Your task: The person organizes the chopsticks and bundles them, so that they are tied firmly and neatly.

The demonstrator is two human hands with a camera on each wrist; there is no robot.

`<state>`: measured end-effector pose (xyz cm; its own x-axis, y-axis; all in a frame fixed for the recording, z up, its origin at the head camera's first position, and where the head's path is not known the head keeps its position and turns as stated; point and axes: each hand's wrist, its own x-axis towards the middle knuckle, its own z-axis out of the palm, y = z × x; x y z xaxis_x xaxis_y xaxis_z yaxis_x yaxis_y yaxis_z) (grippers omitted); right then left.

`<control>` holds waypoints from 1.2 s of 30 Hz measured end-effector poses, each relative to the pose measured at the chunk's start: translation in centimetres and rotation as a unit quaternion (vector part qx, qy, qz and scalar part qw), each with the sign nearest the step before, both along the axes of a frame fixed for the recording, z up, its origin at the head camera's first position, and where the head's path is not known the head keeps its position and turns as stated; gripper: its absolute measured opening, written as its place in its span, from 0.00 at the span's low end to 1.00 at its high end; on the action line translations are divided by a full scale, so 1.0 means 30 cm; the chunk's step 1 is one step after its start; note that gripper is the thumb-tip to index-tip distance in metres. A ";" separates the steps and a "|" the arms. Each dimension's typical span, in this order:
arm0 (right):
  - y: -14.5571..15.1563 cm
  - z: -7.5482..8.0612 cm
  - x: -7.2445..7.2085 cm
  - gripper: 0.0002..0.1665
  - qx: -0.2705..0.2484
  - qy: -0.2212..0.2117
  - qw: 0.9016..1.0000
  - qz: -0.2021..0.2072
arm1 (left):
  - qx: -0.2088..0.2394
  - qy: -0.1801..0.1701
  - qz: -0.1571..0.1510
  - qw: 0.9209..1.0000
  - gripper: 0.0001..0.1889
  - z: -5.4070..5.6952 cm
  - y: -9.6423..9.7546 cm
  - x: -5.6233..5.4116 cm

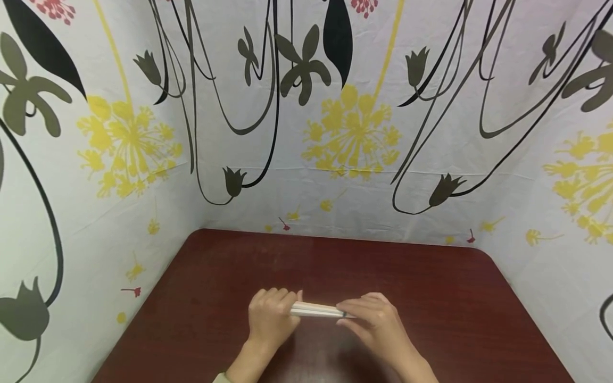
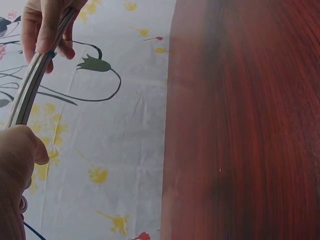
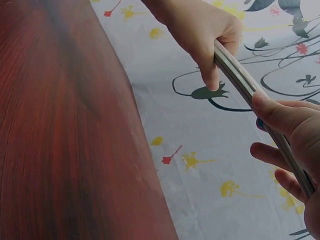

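A bundle of slim, pale chopsticks [image 1: 316, 309] spans the space between both hands above the dark red table. My left hand [image 1: 273, 315] grips one end in a fist, its thumb up beside the sticks. At the other end my right hand [image 1: 377, 323] pinches the bundle between thumb and fingers. Close to the right fingertips, a narrow blue band [image 2: 52, 54] wraps the sticks in the left wrist view. The right wrist view shows the sticks [image 3: 240, 77] running close together and parallel. Both ends are hidden in the hands.
The glossy red-brown table [image 1: 230, 266] has rounded far corners. A white cloth [image 1: 268, 213] printed with yellow, black and grey-green flowers hangs behind it and along both sides. Shadows of the hands fall on the tabletop near the front.
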<state>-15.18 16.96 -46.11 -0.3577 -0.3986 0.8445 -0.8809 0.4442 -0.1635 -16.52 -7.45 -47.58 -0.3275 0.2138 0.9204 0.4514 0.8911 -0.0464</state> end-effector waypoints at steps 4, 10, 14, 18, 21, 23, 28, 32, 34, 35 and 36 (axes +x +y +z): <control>0.005 -0.009 0.007 0.16 -0.009 -0.031 0.999 0.012 | -0.001 -0.002 0.000 1.000 0.26 -0.003 -0.004 0.002; 0.024 -0.010 0.022 0.16 -0.014 -0.103 0.995 0.009 | 0.004 -0.002 -0.001 1.000 0.26 -0.005 -0.013 0.002; 0.033 -0.006 0.020 0.10 -0.012 -0.104 0.994 0.014 | 0.009 -0.004 -0.005 1.000 0.25 -0.004 -0.017 -0.001; 0.029 -0.005 0.016 0.10 -0.009 -0.077 0.997 0.021 | 0.009 -0.003 -0.007 1.000 0.25 -0.006 -0.018 -0.001; 0.021 -0.005 0.015 0.10 -0.002 -0.058 0.998 0.020 | 0.006 -0.004 -0.006 1.000 0.25 -0.008 -0.017 0.001; 0.015 -0.005 0.015 0.12 0.003 -0.049 0.999 0.016 | 0.005 -0.006 -0.006 1.000 0.25 -0.010 -0.015 0.003; 0.007 -0.004 0.017 0.16 0.017 -0.026 1.000 0.002 | 0.007 -0.013 -0.003 1.000 0.24 -0.018 -0.008 0.007; 0.006 -0.003 0.016 0.18 0.024 -0.004 1.000 -0.006 | 0.009 -0.015 -0.001 1.000 0.23 -0.024 -0.002 0.006; 0.005 -0.003 0.016 0.19 0.027 0.006 1.000 -0.008 | 0.011 -0.015 0.000 1.000 0.23 -0.027 -0.001 0.006; 0.006 -0.003 0.017 0.19 0.028 0.010 1.000 -0.009 | 0.011 -0.016 0.000 1.000 0.23 -0.029 0.000 0.006; 0.007 -0.003 0.018 0.19 0.030 0.012 0.999 -0.011 | 0.012 -0.017 -0.001 1.000 0.23 -0.030 0.002 0.007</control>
<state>-14.64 17.18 -46.21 -0.3475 -0.4404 0.8278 -0.8737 0.4726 -0.1154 -16.32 -7.40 -48.48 -0.3584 0.1926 0.9135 0.4548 0.8905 -0.0093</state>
